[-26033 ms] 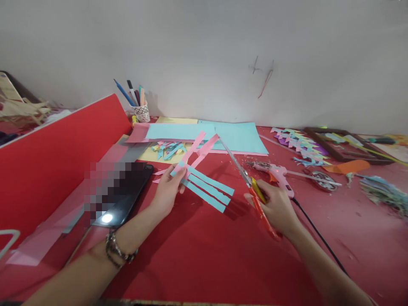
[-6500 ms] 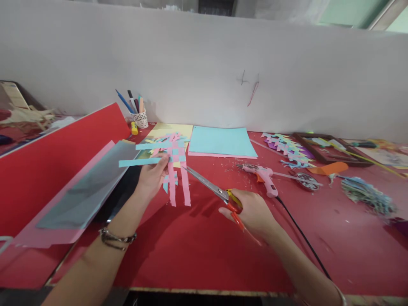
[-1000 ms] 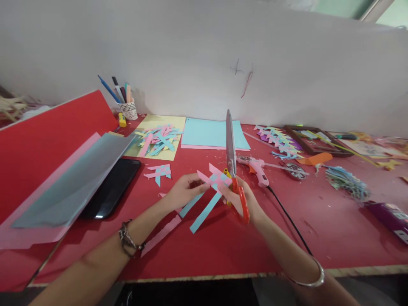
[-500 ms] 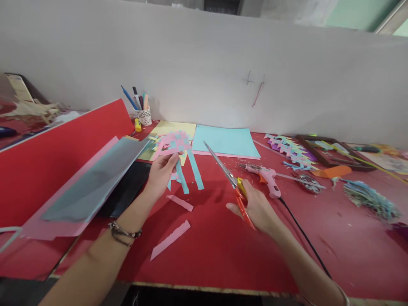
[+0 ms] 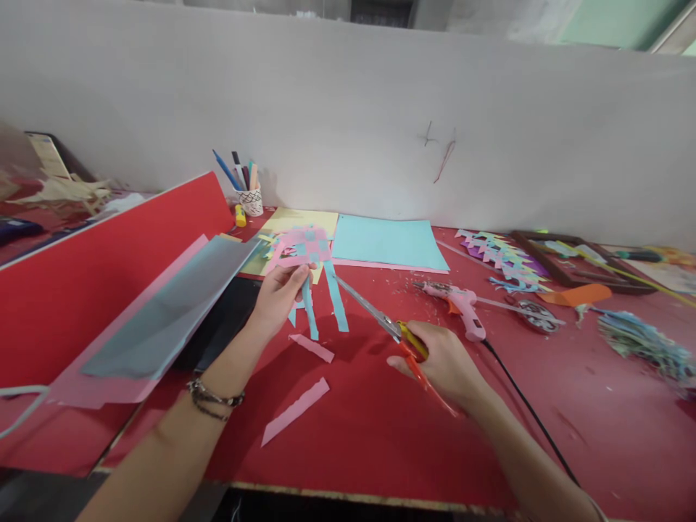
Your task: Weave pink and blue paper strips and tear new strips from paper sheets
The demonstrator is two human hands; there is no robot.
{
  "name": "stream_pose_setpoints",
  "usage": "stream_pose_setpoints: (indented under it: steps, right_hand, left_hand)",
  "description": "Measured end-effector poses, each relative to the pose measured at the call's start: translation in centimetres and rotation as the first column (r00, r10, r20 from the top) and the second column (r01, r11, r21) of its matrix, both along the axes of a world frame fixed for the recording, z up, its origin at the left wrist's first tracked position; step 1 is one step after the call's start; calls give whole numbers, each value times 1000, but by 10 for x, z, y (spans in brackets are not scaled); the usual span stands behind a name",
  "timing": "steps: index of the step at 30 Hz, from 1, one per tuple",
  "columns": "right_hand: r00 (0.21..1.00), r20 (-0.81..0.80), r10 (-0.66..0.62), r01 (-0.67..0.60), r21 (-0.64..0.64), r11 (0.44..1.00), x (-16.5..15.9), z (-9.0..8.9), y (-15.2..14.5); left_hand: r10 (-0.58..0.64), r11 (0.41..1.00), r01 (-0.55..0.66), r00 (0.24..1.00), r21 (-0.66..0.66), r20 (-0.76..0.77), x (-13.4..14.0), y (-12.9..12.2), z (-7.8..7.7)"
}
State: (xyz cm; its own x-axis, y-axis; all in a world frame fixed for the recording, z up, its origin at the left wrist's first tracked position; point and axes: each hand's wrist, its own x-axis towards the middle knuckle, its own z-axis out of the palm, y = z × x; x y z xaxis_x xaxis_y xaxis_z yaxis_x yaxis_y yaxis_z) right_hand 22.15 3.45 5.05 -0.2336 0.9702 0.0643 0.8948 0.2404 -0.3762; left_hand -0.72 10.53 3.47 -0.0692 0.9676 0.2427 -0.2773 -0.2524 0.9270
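My left hand pinches a woven piece of pink and blue paper strips, held up above the table. Two blue strip ends hang down from it. In my right hand are scissors with yellow and red-orange handles. Their blades point up and left, and the tip reaches the right-hand hanging blue strip; whether it touches I cannot tell. Below the woven piece lie two loose pink strips on the red tabletop. A pink glue gun rests to the right of the scissors.
Blue paper and yellow paper lie at the back by a pen cup. Pink and grey-blue sheets lean left against a red board. On the right are a paper fringe, a frame and the glue gun's cord.
The scissors have moved left and slightly down, bringing their tip to the hanging blue strip. The woven paper stays in my left hand. The whole view has shifted slightly.
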Motion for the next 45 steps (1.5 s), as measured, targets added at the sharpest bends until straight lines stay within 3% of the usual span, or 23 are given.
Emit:
stream_pose_setpoints:
  steps: [16, 30, 45]
  right_hand:
    - [1000, 16, -13, 13, -20, 1000, -1, 0, 0]
    - [994, 100, 47, -36, -104, 994, -1, 0, -4]
    - [999, 29, 38, -34, -136, 990, 0, 2, -2]
  left_hand:
    - [5, 1000, -2, 994, 28, -107, -2, 1, -2]
    - [-7, 1000, 8, 998, 8, -66, -2, 2, -3]
    - [-10, 1000, 10, 996, 4, -85, 1, 0, -2]
